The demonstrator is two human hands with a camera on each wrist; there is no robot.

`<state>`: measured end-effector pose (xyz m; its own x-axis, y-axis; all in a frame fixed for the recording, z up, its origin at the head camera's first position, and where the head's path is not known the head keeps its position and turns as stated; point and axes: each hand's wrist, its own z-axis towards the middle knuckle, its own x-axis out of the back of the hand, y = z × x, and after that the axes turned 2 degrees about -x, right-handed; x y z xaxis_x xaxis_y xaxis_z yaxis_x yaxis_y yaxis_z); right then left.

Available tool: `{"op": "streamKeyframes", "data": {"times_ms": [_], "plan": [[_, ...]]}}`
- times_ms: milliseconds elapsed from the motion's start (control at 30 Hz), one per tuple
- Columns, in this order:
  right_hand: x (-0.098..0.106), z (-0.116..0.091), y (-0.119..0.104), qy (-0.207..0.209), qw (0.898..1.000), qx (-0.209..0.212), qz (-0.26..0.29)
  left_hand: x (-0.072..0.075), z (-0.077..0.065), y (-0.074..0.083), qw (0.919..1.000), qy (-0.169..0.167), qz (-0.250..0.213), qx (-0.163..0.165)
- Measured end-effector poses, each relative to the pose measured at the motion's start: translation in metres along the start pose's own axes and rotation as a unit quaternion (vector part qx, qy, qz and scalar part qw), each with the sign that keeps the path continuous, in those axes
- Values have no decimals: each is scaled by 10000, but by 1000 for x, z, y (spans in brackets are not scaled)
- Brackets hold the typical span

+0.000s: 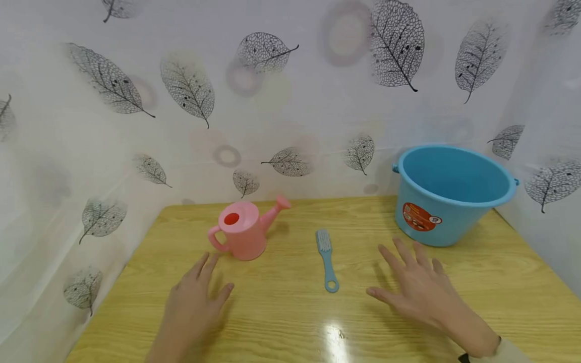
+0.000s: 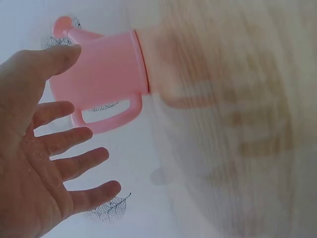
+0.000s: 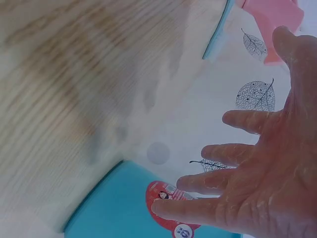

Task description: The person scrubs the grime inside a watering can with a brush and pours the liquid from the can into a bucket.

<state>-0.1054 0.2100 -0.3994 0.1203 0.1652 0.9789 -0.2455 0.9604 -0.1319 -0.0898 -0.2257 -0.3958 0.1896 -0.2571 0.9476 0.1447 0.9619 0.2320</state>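
Observation:
A pink watering can (image 1: pixel 247 237) stands upright at the left of the table, its spout pointing right. Just in front of its handle, my left hand (image 1: pixel 192 302) hovers with fingers spread, holding nothing; the left wrist view shows the can (image 2: pixel 109 69) beyond the thumb. Between the hands lies a blue-grey brush (image 1: pixel 328 262), pale bristles up and the holed handle end toward me. My right hand (image 1: pixel 422 292) is spread over the table, right of the brush and in front of a blue bucket (image 1: pixel 436 217). It holds nothing.
The wooden table (image 1: pixel 281 312) ends at the back against a white curtain (image 1: pixel 299 111) printed with dark leaves, which also hangs along both sides. The bucket carries a red round label (image 1: pixel 418 217) and stands at the back right corner.

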Motion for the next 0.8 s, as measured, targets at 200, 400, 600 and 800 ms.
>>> {"op": "streamKeyframes", "data": {"times_ms": [200,400,600,800], "plan": [[2,7,-6,-111,9999,93,86,5,12,-9,9991,83,-303,274],[3,13,-12,-152,9995,211,205,7,25,-16,9967,-10,-587,569],[1,20,-20,-280,9984,314,383,0,46,-29,9945,135,-874,556],[-1,27,-30,-486,9965,367,564,-6,65,-39,9873,62,-1476,584]]}}
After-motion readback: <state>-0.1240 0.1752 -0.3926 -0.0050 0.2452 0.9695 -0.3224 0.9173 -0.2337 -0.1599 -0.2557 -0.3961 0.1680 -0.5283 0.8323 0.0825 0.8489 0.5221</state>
